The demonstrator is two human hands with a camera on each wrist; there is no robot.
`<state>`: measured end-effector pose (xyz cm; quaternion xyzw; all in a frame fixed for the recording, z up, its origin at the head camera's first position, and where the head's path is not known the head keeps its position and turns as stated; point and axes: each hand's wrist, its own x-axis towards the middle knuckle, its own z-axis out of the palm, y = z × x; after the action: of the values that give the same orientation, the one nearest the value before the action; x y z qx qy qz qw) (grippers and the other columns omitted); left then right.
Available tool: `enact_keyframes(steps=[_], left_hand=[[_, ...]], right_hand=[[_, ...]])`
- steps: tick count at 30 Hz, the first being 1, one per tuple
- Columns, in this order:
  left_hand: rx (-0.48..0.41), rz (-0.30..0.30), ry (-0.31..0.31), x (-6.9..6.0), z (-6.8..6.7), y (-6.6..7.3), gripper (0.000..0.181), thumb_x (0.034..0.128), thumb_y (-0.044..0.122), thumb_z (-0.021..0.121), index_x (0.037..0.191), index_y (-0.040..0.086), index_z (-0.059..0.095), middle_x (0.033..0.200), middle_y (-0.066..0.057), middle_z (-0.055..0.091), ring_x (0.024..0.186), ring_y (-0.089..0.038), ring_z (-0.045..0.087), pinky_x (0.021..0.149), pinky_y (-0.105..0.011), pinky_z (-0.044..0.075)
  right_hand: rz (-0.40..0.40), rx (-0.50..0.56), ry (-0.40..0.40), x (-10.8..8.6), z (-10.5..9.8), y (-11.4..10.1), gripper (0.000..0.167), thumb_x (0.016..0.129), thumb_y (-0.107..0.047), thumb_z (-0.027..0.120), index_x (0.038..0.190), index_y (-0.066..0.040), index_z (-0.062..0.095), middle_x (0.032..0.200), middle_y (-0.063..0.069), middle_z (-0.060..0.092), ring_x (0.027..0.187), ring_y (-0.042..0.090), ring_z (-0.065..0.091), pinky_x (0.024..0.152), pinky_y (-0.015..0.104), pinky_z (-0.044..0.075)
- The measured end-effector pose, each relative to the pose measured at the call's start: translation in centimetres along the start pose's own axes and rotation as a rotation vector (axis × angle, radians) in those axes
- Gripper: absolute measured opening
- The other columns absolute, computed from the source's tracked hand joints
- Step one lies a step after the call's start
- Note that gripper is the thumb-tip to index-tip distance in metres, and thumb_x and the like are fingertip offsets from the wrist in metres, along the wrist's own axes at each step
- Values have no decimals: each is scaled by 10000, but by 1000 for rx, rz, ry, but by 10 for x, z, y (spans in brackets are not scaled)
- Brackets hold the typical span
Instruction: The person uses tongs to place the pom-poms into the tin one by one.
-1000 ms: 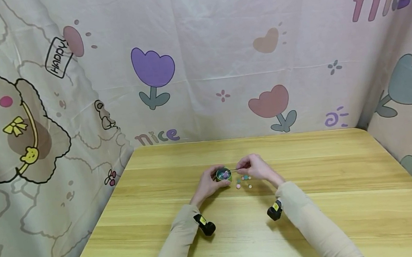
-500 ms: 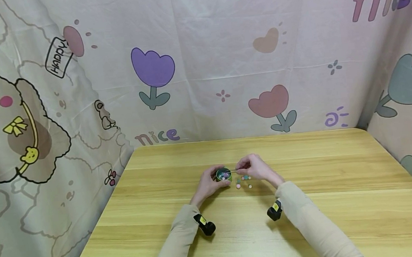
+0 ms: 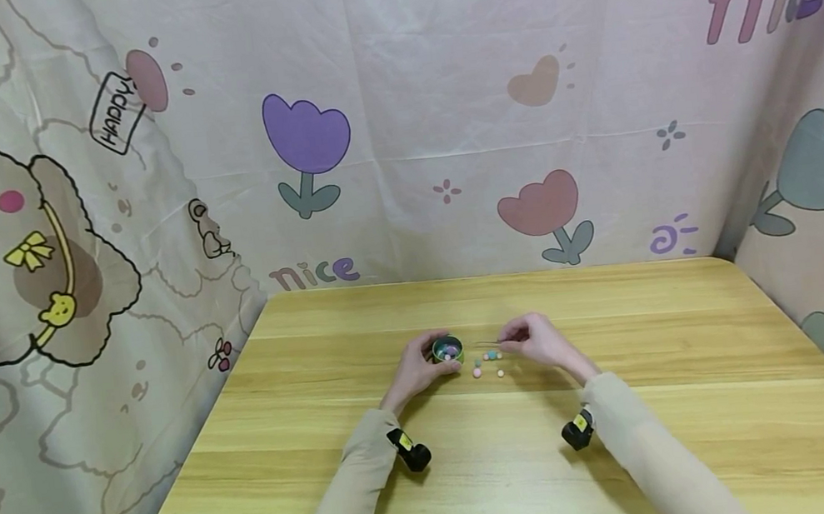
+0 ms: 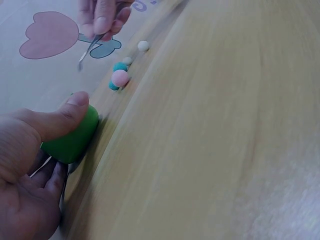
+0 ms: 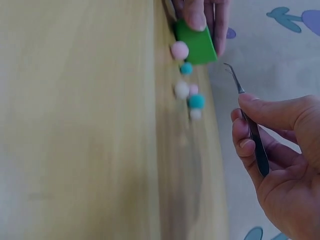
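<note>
A small green cup [image 3: 458, 357] stands on the wooden table with small coloured balls inside. My left hand [image 3: 418, 369] grips it, thumb at the near side; in the left wrist view the thumb lies across the green cup [image 4: 80, 137]. To the right, my right hand [image 3: 539, 341] pinches curved-tip metal tweezers [image 5: 255, 137], their tips pointing at the cup and apart from it, with nothing visible between them. Below the tweezers lie several pink, teal and white balls, among them a pink ball [image 4: 120, 78] and a teal ball [image 5: 196, 101].
The balls lie on the table [image 3: 437, 497] close to the cup's right side. A printed cloth [image 3: 413, 123] hangs behind the table's far edge and along both sides. Each wrist carries a black camera, as on the left sleeve [image 3: 368, 450].
My right hand has moved right with the tweezers, whose tips have come out from over the cup. My left hand and the cup have stayed in place.
</note>
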<state>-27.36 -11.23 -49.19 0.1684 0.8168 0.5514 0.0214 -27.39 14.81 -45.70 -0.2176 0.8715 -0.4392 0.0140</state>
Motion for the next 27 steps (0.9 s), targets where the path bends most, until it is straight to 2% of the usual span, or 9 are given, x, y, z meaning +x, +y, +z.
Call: enact_keyframes(steps=[10,17,27], left_hand=[[1,1,6,1,-1,0,624,803,59,834,1356,-50,566,1343,-252,623,1272,-411,593,1155,-514,451],[2,3,1,0,-1,-1,617,808,58,830,1355,-51,567,1341,-251,624,1273,-408,594,1151,-515,455],[-3,4,3,0,-1,1,618,805,46,829,1354,-58,567,1345,-257,622,1281,-410,591,1153,-510,453]], right_hand=[[35,-28,22,-17,-14,16,65,876,-39,736,923,3,751,854,123,743,726,102,601,651,161,516],[64,-56,25,-20,-15,20,44,867,-50,745,895,-17,754,824,107,735,703,74,563,629,164,486],[88,-53,0,-20,-14,23,54,863,-17,733,913,-1,748,827,104,725,713,114,570,612,169,480]])
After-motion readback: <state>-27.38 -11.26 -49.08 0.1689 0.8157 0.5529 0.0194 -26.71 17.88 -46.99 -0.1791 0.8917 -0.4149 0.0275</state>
